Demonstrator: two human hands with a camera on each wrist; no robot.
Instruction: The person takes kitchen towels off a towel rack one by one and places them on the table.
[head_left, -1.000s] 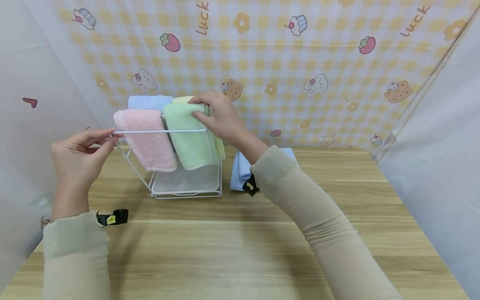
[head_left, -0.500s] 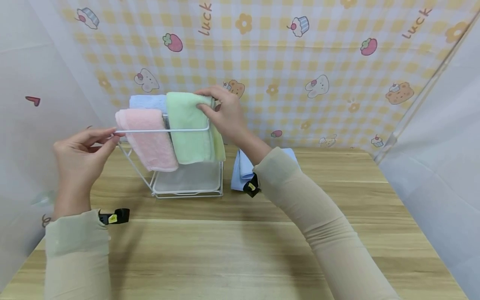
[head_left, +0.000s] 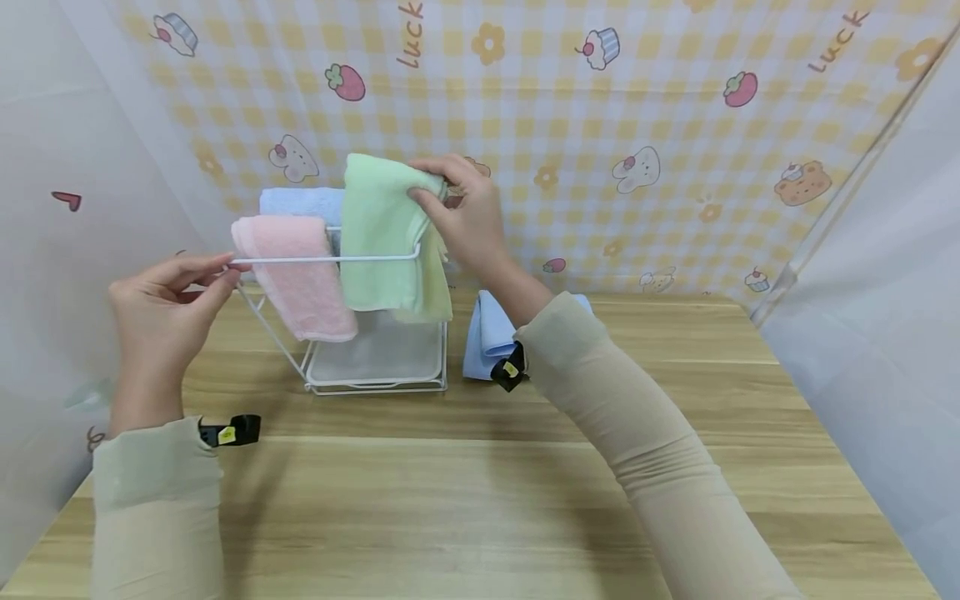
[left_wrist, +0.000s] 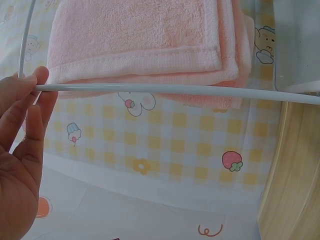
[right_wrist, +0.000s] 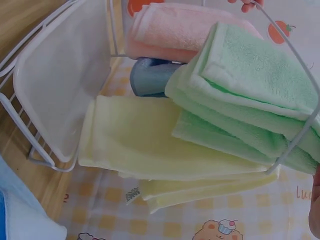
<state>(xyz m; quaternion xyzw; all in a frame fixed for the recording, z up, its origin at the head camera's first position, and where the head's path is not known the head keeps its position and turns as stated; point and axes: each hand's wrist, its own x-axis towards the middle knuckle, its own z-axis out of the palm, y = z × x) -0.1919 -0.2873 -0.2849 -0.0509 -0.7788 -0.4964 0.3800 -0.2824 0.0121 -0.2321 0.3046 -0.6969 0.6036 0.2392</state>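
A white wire towel rack [head_left: 378, 390] stands on the table with folded towels draped over its bars. My left hand [head_left: 168, 321] pinches the rack's front bar at its left corner, as the left wrist view also shows. With thumb and fingers my right hand [head_left: 468, 212] grips the upper right edge of a folded green towel [head_left: 382, 217], lifted above the bars; its lower part is behind the front bar. Left of it hangs a pink towel [head_left: 300, 275]. Behind are a blue towel [head_left: 300, 202] and a pale yellow towel [right_wrist: 135, 135], partly hidden by the green one.
A white tray [head_left: 375, 354] sits in the rack's base. Right of the rack, a folded blue cloth [head_left: 483, 333] lies on the wooden table [head_left: 450, 500], partly covered by my right forearm. A checked curtain [head_left: 675, 108] hangs close behind.
My right hand has risen and moved slightly right, raising the green towel off its place on the bars. More of the yellow towel shows below. My left hand stays on the front bar.
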